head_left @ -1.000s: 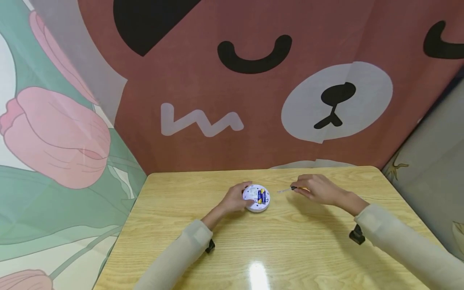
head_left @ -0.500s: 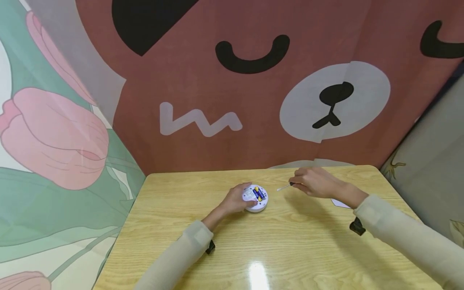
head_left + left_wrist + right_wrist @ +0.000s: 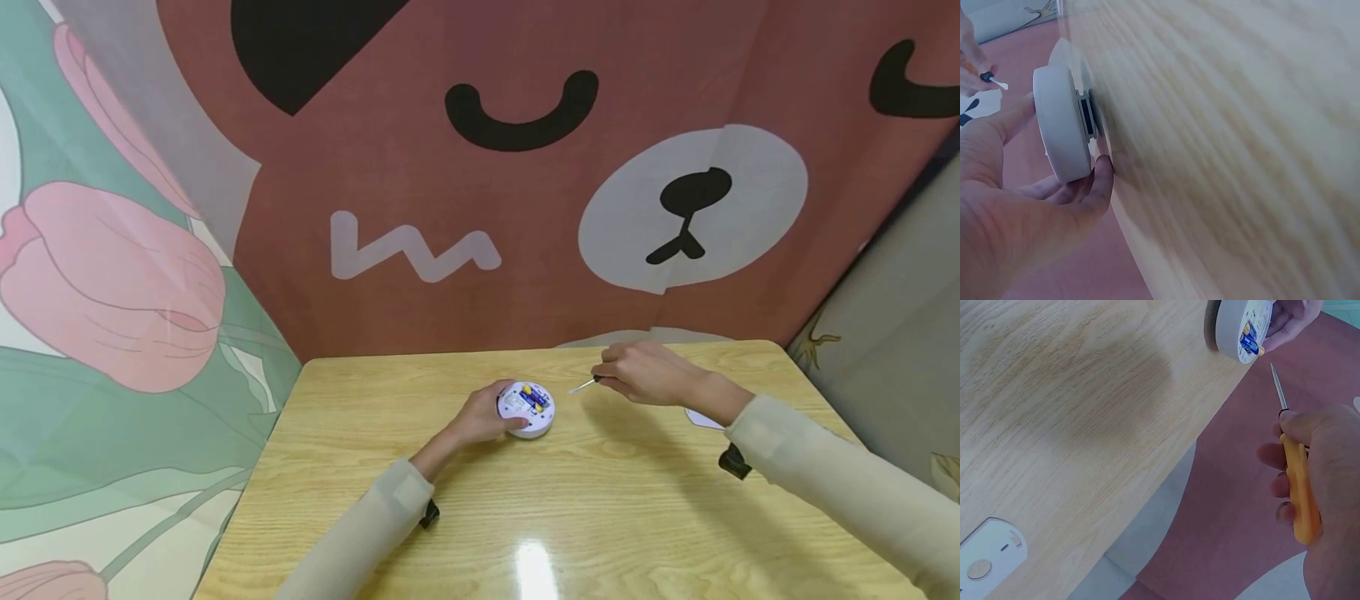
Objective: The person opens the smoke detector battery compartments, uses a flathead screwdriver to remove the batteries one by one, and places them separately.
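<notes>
The left hand grips a round white plastic device, the right hand a yellow-handled screwdriver, fingers curled. Positioning looks the step; contact next needs careful aim.

Three cameras are watching one table.
The head camera is looking forward and down, spanning both far corners; the left-wrist camera is peering low, the right-wrist camera higher, both closely facing the far edge, sharing the white disc and screwdriver.

rear: red bear-print wall | left: tulip-print wall | wood-grain table, glare
</notes>
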Available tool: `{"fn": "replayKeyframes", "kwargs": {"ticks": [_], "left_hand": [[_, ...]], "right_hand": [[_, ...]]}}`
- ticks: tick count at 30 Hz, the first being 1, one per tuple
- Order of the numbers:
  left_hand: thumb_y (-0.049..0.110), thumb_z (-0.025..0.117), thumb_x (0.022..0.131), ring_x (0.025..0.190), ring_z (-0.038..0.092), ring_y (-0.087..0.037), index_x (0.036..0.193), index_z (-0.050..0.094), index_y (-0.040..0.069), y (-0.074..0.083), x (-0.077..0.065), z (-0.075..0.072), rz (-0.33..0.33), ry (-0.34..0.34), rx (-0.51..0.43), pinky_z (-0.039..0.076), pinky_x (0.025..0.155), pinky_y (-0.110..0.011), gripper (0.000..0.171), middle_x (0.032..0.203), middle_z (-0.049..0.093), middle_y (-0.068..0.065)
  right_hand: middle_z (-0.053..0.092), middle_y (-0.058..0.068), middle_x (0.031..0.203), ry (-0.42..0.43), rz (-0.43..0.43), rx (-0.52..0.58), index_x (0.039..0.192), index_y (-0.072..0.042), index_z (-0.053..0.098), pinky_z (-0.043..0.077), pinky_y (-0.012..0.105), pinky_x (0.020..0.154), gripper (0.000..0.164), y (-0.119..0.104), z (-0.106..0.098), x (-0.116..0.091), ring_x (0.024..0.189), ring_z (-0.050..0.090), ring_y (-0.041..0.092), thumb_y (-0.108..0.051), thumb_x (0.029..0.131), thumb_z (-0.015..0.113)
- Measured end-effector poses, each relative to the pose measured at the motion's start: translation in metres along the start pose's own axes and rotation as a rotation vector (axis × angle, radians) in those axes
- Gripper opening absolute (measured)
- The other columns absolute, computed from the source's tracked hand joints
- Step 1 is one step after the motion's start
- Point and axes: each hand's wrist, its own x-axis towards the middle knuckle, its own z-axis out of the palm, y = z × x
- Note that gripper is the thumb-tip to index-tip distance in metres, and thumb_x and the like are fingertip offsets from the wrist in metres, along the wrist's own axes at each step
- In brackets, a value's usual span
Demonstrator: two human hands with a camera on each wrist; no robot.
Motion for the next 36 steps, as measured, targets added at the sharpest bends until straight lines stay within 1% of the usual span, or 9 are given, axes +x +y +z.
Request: {"fn": "replayKeyframes", "kwargs": {"ticks": [3, 7, 13, 16, 20, 23, 24, 28, 36], "left_hand": [[0.027, 0.091, 0.085, 0.138, 0.057, -0.037, 0.152, 0.051, -0.003, 0.000, -0.002, -0.002, 0.000, 0.002, -0.004, 0.043, 0.119, -0.049, 0.084, 0.148, 0.061, -0.021], [0.028, 0.092, 0.083, 0.140, 0.055, -0.036, 0.153, 0.050, -0.003, -0.001, -0.005, -0.003, 0.003, -0.003, -0.003, 0.042, 0.119, -0.047, 0.088, 0.150, 0.059, -0.020], [0.026, 0.095, 0.079, 0.143, 0.052, -0.038, 0.153, 0.048, -0.008, -0.001, -0.007, -0.005, 0.032, -0.009, 0.014, 0.039, 0.121, -0.050, 0.093, 0.152, 0.056, -0.023], [0.026, 0.095, 0.078, 0.139, 0.053, -0.042, 0.151, 0.048, -0.009, 0.000, -0.008, -0.005, 0.053, 0.001, 0.035, 0.041, 0.119, -0.053, 0.094, 0.149, 0.057, -0.026], [0.026, 0.095, 0.078, 0.135, 0.055, -0.043, 0.148, 0.050, -0.009, 0.000, -0.009, -0.003, 0.083, 0.020, 0.072, 0.043, 0.116, -0.053, 0.091, 0.146, 0.059, -0.027], [0.029, 0.096, 0.077, 0.136, 0.055, -0.041, 0.150, 0.049, -0.007, 0.001, -0.008, -0.001, 0.064, 0.016, 0.083, 0.043, 0.117, -0.053, 0.094, 0.147, 0.058, -0.025], [0.030, 0.096, 0.077, 0.137, 0.055, -0.041, 0.151, 0.048, -0.007, 0.001, -0.009, 0.000, 0.049, 0.009, 0.070, 0.042, 0.118, -0.053, 0.096, 0.148, 0.058, -0.025], [0.035, 0.097, 0.076, 0.138, 0.054, -0.039, 0.154, 0.047, -0.004, 0.002, -0.007, 0.002, 0.004, -0.004, 0.078, 0.043, 0.118, -0.052, 0.100, 0.149, 0.057, -0.023], [0.041, 0.098, 0.074, 0.135, 0.057, -0.036, 0.154, 0.047, -0.003, 0.002, -0.004, 0.007, 0.002, 0.014, 0.106, 0.045, 0.116, -0.050, 0.104, 0.148, 0.059, -0.021]], "right_hand": [[0.057, -0.006, 0.074, -0.007, -0.003, -0.004, 0.094, -0.015, 0.076, 0.035, 0.020, 0.052, 0.006, -0.001, 0.001, 0.003, 0.062, 0.045, 0.005, -0.011, 0.093, 0.080], [0.056, -0.005, 0.074, -0.015, -0.012, 0.011, 0.095, -0.014, 0.077, 0.035, 0.020, 0.052, 0.006, -0.002, 0.003, 0.008, 0.062, 0.044, 0.005, -0.010, 0.093, 0.080], [0.057, -0.004, 0.075, -0.044, -0.020, 0.011, 0.096, -0.011, 0.077, 0.034, 0.020, 0.052, 0.003, -0.004, 0.004, 0.016, 0.063, 0.045, 0.006, -0.014, 0.096, 0.078], [0.056, -0.005, 0.074, -0.054, -0.024, 0.004, 0.094, -0.012, 0.075, 0.034, 0.021, 0.051, 0.004, -0.005, 0.006, 0.021, 0.062, 0.045, 0.006, -0.014, 0.096, 0.077], [0.055, -0.005, 0.073, -0.072, -0.015, 0.002, 0.090, -0.015, 0.073, 0.032, 0.021, 0.050, 0.007, -0.007, 0.008, 0.026, 0.061, 0.043, 0.005, -0.011, 0.094, 0.078], [0.053, -0.006, 0.071, -0.095, 0.002, 0.020, 0.087, -0.015, 0.073, 0.031, 0.022, 0.049, 0.009, -0.007, 0.010, 0.030, 0.060, 0.040, 0.005, -0.011, 0.095, 0.077], [0.052, -0.006, 0.071, -0.108, 0.011, 0.031, 0.087, -0.015, 0.073, 0.031, 0.022, 0.050, 0.010, -0.008, 0.010, 0.031, 0.059, 0.040, 0.004, -0.011, 0.095, 0.077], [0.053, -0.006, 0.071, -0.151, 0.036, 0.051, 0.086, -0.016, 0.073, 0.033, 0.022, 0.050, 0.012, -0.007, 0.012, 0.036, 0.059, 0.042, 0.004, -0.013, 0.097, 0.076], [0.052, -0.008, 0.069, -0.204, 0.078, 0.087, 0.081, -0.018, 0.072, 0.030, 0.023, 0.050, 0.018, -0.008, 0.017, 0.047, 0.057, 0.039, 0.004, -0.014, 0.098, 0.074]]}}
